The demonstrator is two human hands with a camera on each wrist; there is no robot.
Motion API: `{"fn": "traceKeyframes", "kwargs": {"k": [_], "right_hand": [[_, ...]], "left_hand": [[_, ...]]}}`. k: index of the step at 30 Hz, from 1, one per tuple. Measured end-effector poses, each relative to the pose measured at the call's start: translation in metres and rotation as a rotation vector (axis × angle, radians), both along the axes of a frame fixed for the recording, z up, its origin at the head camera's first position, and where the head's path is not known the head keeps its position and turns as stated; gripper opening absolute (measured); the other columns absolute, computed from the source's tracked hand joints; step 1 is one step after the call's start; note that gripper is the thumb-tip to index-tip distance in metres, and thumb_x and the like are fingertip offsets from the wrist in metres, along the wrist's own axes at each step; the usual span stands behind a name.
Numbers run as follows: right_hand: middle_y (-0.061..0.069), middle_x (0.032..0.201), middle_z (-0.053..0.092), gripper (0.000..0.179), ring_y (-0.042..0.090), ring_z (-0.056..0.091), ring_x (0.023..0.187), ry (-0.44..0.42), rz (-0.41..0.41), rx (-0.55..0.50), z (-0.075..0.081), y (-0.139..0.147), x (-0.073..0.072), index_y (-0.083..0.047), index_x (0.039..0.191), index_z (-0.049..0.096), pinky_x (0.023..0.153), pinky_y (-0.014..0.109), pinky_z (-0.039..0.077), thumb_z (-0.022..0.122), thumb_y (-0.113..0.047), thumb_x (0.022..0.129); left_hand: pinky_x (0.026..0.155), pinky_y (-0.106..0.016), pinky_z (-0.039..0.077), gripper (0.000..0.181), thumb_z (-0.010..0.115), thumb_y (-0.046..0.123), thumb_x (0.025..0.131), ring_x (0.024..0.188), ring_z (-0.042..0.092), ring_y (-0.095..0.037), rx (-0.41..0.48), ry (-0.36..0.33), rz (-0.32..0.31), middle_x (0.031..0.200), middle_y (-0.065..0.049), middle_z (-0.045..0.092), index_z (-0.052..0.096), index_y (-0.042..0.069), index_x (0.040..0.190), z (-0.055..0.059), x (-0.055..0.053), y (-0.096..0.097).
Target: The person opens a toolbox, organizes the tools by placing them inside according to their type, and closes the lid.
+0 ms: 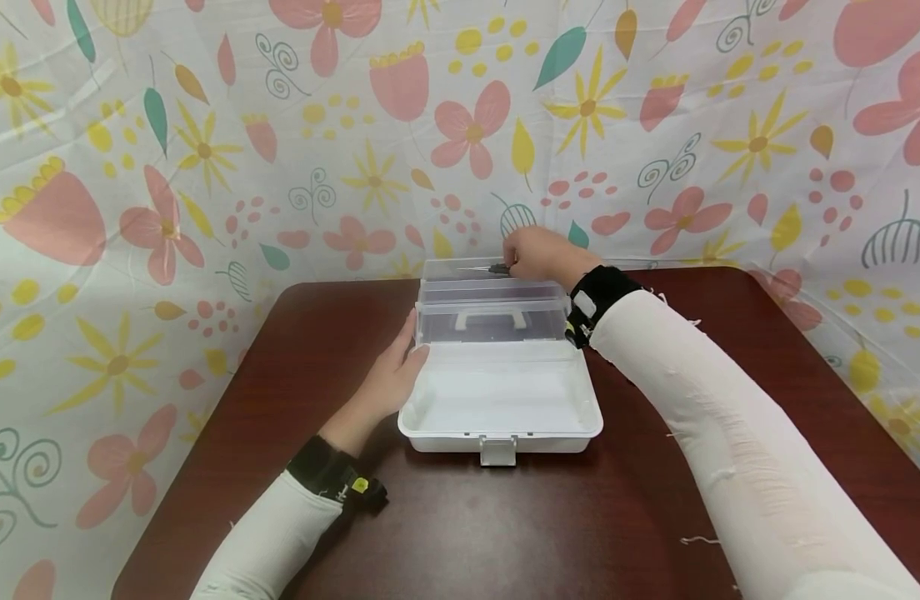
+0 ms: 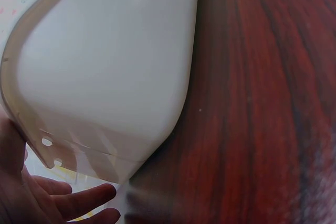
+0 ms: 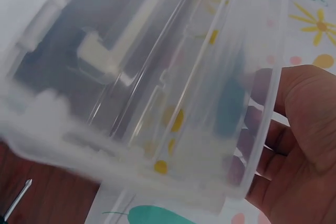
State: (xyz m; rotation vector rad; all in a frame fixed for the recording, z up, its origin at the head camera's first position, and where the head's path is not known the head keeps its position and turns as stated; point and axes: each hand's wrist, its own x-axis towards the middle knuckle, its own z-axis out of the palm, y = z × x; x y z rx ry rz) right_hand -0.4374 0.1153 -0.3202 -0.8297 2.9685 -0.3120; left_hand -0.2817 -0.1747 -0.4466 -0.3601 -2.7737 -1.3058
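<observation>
A white plastic toolbox [image 1: 505, 387] stands on the table with its clear lid [image 1: 492, 321] folded back. My left hand [image 1: 396, 375] is at the box's back left corner, thumb at the rim and fingers fairly straight beside the wall; the left wrist view shows these fingers [image 2: 84, 200] past the corner. At the back, my right hand [image 1: 542, 252] grips the edge of a clear plastic part [image 3: 231, 93] joined to the lid; its fingers show through the plastic. Near these fingertips in the head view appears a thin tool with a dark handle [image 1: 499, 269], resembling a screwdriver.
The dark red-brown table [image 1: 475, 525] extends around the box. A flower-patterned cloth [image 1: 617, 150] hangs just behind it. A white lid handle [image 1: 492, 318] shows through the clear plastic. In the right wrist view, a pointed metal rod [image 3: 20, 198] shows at lower left.
</observation>
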Motion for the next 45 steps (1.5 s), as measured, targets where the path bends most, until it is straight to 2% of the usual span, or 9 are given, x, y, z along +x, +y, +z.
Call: {"fn": "traceKeyframes", "kwargs": {"k": [7,12,16,20,23,28,34,41,45], "right_hand": [[0.013,0.11,0.073,0.018,0.03,0.064,0.103,0.066,0.049,-0.039,-0.002,0.021,0.007,-0.006,0.105,0.075,0.097,0.048,0.053,0.062,-0.013,0.096],[0.019,0.121,0.071,0.031,0.036,0.064,0.116,0.061,0.025,-0.075,-0.002,0.048,0.012,-0.003,0.122,0.07,0.103,0.053,0.05,0.064,-0.019,0.097],[0.02,0.119,0.069,0.038,0.035,0.065,0.106,0.046,-0.048,-0.07,-0.008,0.078,0.013,-0.004,0.131,0.064,0.096,0.053,0.052,0.062,-0.024,0.098],[0.02,0.111,0.071,0.037,0.032,0.064,0.093,0.067,-0.078,-0.071,-0.015,0.111,0.013,-0.001,0.127,0.065,0.087,0.051,0.054,0.062,-0.022,0.097],[0.021,0.109,0.071,0.033,0.032,0.065,0.093,0.06,-0.077,-0.061,-0.022,0.136,0.014,0.001,0.122,0.067,0.087,0.053,0.055,0.064,-0.02,0.096],[0.021,0.11,0.072,0.029,0.034,0.066,0.098,-0.052,-0.092,-0.007,-0.033,0.174,0.017,0.003,0.116,0.07,0.089,0.056,0.054,0.07,-0.017,0.094],[0.024,0.115,0.07,0.035,0.037,0.066,0.1,-0.188,-0.162,0.034,-0.056,0.21,0.02,0.005,0.121,0.068,0.087,0.056,0.055,0.07,-0.018,0.094],[0.022,0.11,0.066,0.03,0.029,0.06,0.086,-0.351,-0.269,-0.041,-0.074,0.233,0.029,0.003,0.119,0.066,0.068,0.042,0.053,0.064,-0.019,0.097],[0.02,0.107,0.064,0.026,0.028,0.057,0.081,-0.376,-0.294,-0.047,-0.082,0.239,0.028,0.0,0.114,0.064,0.063,0.039,0.05,0.064,-0.02,0.097]], "left_hand": [[0.13,-0.049,0.018,0.067,0.04,0.052,0.108,0.16,0.018,-0.021,0.01,0.007,-0.005,0.174,0.009,0.012,0.002,0.045,0.163,-0.001,-0.001,0.0],[0.13,-0.049,0.018,0.066,0.04,0.053,0.107,0.16,0.019,-0.021,0.016,0.001,-0.002,0.173,0.012,0.012,0.002,0.048,0.162,-0.001,-0.002,0.0],[0.13,-0.048,0.018,0.066,0.039,0.054,0.107,0.159,0.02,-0.02,0.015,-0.002,0.005,0.173,0.014,0.011,0.002,0.05,0.161,-0.002,-0.002,-0.001],[0.13,-0.048,0.018,0.066,0.039,0.054,0.107,0.16,0.021,-0.02,0.014,-0.003,0.002,0.173,0.015,0.01,0.002,0.049,0.161,-0.002,-0.002,0.0],[0.13,-0.049,0.018,0.067,0.04,0.053,0.107,0.16,0.02,-0.02,0.017,-0.001,-0.002,0.174,0.013,0.01,0.002,0.048,0.162,-0.002,-0.002,0.0],[0.13,-0.05,0.017,0.067,0.039,0.051,0.108,0.16,0.018,-0.021,0.014,0.015,-0.007,0.175,0.007,0.011,0.002,0.046,0.163,-0.002,-0.002,0.0],[0.13,-0.05,0.017,0.066,0.039,0.049,0.109,0.161,0.017,-0.023,0.002,0.033,-0.005,0.175,0.008,0.011,0.002,0.045,0.163,-0.003,-0.003,-0.001],[0.13,-0.049,0.017,0.066,0.039,0.047,0.109,0.161,0.018,-0.022,0.003,0.024,0.002,0.174,0.011,0.011,0.004,0.042,0.164,-0.003,-0.002,0.001],[0.13,-0.049,0.018,0.067,0.039,0.047,0.109,0.159,0.021,-0.022,0.003,0.021,-0.003,0.174,0.011,0.01,0.005,0.038,0.166,-0.001,-0.002,0.001]]}}
